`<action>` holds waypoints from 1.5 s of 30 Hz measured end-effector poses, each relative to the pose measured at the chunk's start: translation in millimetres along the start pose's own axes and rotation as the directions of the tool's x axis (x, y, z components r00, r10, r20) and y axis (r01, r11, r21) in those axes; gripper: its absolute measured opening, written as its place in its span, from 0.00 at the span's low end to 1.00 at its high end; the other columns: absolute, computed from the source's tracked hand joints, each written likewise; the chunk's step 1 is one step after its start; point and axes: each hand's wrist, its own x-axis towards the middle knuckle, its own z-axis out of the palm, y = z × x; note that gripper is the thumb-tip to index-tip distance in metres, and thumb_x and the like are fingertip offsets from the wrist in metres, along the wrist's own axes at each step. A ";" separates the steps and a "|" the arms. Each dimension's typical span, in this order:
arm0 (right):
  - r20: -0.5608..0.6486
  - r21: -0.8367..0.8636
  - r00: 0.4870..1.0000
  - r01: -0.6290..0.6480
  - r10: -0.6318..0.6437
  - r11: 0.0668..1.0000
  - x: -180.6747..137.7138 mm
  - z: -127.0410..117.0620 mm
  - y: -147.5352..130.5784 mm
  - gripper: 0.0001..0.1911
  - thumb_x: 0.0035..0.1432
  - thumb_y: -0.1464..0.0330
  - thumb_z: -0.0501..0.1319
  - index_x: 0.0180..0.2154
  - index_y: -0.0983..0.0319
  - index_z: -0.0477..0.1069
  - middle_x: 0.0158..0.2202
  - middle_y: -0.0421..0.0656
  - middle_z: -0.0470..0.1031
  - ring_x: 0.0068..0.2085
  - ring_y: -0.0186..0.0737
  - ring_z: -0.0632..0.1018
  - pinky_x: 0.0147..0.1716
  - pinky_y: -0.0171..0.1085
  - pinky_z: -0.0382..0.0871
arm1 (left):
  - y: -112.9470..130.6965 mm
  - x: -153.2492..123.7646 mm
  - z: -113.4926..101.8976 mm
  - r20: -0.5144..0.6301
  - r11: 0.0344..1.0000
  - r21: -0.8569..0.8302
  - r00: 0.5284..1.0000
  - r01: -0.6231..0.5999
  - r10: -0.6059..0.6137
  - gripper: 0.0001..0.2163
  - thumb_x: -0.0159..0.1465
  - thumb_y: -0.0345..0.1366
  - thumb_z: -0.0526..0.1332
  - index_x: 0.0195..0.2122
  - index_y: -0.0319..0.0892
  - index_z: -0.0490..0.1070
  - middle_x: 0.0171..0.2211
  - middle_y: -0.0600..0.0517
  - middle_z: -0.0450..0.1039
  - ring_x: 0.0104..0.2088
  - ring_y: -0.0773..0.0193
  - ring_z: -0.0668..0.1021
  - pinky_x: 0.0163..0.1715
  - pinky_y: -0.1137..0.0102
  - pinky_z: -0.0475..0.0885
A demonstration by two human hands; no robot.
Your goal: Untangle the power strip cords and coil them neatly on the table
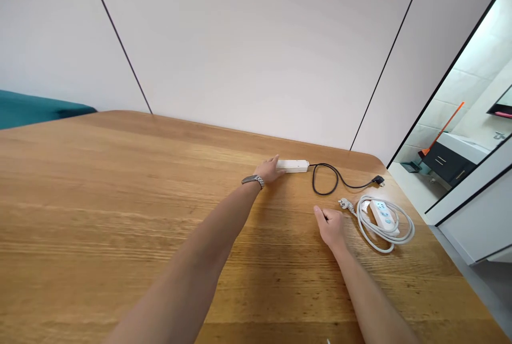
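Observation:
My left hand (270, 169), with a metal watch on the wrist, reaches far across the wooden table (120, 200) and is closed on the near end of a white power strip (295, 166). A black cord (326, 180) loops from the strip to a black plug (378, 179). My right hand (331, 225) rests on the table with its fingers curled, holding nothing I can make out. Just right of it lies a white plug (344, 205) of a second white power strip (384, 215), which sits inside its own coiled white cable.
A white panelled wall (256, 45) stands behind the table's far edge. At the right an open doorway shows a tiled room with a dark cabinet (446, 162) and an orange-handled broom (442, 132). A teal seat (36, 109) sits far left.

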 end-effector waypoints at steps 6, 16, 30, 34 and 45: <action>-0.014 0.016 0.988 -0.151 0.151 0.988 6.5 -2.1 4.9 0.25 0.60 0.56 0.51 0.16 0.61 0.62 0.14 0.37 0.64 0.20 0.33 0.66 0.22 0.33 0.54 | 1.0 -16.9 0.4 0.006 0.999 0.037 1.000 -0.008 0.007 0.25 0.58 0.49 0.58 0.53 0.39 0.67 0.53 0.39 0.66 0.54 0.47 0.68 0.51 0.59 0.65; -0.035 -0.077 0.994 -0.101 0.099 0.992 8.6 1.2 13.7 0.09 0.54 0.66 0.55 0.32 0.62 0.71 0.33 0.45 0.75 0.35 0.42 0.74 0.37 0.39 0.65 | -114.2 -136.3 -48.1 -0.014 0.985 -0.156 0.998 -0.069 0.068 0.24 0.44 0.52 0.64 0.41 0.45 0.73 0.42 0.45 0.74 0.42 0.49 0.75 0.43 0.63 0.69; 0.179 -0.183 0.984 0.054 -0.021 0.982 6.8 1.3 2.1 0.25 0.63 0.57 0.50 0.16 0.61 0.60 0.18 0.39 0.66 0.23 0.34 0.65 0.26 0.34 0.52 | 6.4 -124.8 -37.7 -0.054 0.950 -0.061 0.952 -0.305 0.302 0.20 0.61 0.42 0.56 0.53 0.43 0.68 0.55 0.45 0.68 0.56 0.54 0.69 0.57 0.61 0.60; 0.079 -0.150 0.994 -0.061 0.074 0.987 7.7 -1.5 6.2 0.24 0.61 0.58 0.51 0.15 0.61 0.61 0.16 0.38 0.66 0.21 0.33 0.64 0.24 0.34 0.51 | 76.3 -76.0 4.3 -0.005 0.971 -0.130 0.979 -0.201 0.202 0.16 0.57 0.35 0.63 0.47 0.44 0.72 0.51 0.43 0.71 0.54 0.51 0.70 0.55 0.59 0.63; 0.080 0.329 0.891 -0.446 0.446 0.832 22.8 -3.1 5.4 0.29 0.56 0.44 0.47 0.28 0.61 0.71 0.22 0.46 0.75 0.21 0.40 0.73 0.23 0.36 0.64 | 94.5 -90.2 3.9 -0.172 0.865 -0.494 0.985 -0.085 -0.001 0.11 0.65 0.39 0.48 0.32 0.41 0.66 0.28 0.52 0.70 0.30 0.66 0.72 0.31 0.72 0.67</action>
